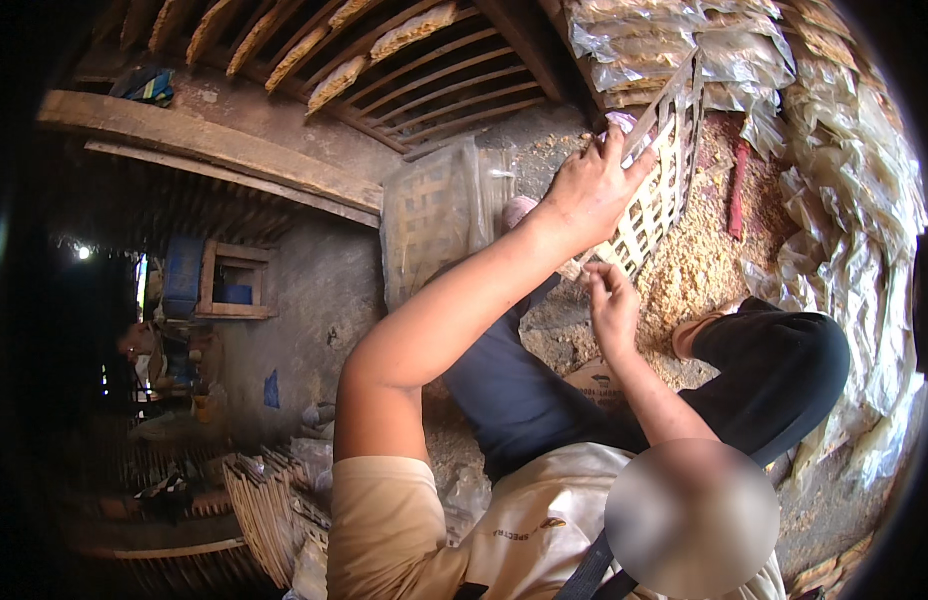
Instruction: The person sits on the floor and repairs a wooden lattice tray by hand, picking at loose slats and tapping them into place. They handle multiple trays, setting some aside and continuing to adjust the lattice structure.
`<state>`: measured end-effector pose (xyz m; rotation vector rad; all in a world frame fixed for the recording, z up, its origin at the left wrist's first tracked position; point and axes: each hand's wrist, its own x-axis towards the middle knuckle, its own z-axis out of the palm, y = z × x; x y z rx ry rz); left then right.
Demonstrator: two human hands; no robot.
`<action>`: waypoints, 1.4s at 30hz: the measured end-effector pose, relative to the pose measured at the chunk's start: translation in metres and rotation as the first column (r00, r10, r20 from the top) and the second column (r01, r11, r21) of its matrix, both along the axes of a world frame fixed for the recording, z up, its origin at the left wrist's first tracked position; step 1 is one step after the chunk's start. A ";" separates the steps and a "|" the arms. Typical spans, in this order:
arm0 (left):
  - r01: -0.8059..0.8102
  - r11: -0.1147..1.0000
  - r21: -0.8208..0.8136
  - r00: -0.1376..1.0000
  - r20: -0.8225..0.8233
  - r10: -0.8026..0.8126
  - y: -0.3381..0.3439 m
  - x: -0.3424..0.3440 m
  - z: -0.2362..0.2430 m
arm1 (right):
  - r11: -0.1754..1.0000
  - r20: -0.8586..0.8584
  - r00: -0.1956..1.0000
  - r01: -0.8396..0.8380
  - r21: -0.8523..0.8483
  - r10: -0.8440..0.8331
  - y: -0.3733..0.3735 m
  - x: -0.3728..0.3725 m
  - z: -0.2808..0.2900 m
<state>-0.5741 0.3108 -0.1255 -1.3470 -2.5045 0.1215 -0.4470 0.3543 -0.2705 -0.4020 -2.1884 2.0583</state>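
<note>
A woven bamboo tray (pixel 661 185) with an open lattice is tilted up on edge in front of me. My left hand (pixel 599 190) reaches across it, fingers curled round its upper edge strip. A small pale pink piece (pixel 620 122), perhaps cloth, shows just past those fingertips. By the tray's lower corner, my right hand (pixel 614 305) is closed in a pinch. Whatever lies between its fingertips is too small to make out. Below and beside the tray, yellowish crumbs (pixel 699 280) lie spread over the ground between my legs.
Plastic-wrapped stacks (pixel 844 200) line the right side. A red strip (pixel 739 190) lies on the crumbs. Left of the tray stands a plastic-covered lattice panel (pixel 434 215). Slatted wooden racks (pixel 434 80) stand at the back, and a wooden beam (pixel 214 150) runs at left.
</note>
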 end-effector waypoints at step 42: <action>-0.058 0.998 -0.009 0.996 -0.074 0.057 -0.006 -0.013 -0.013 | 0.202 -0.236 0.969 -0.218 -0.955 -0.073 0.070 -0.029 0.047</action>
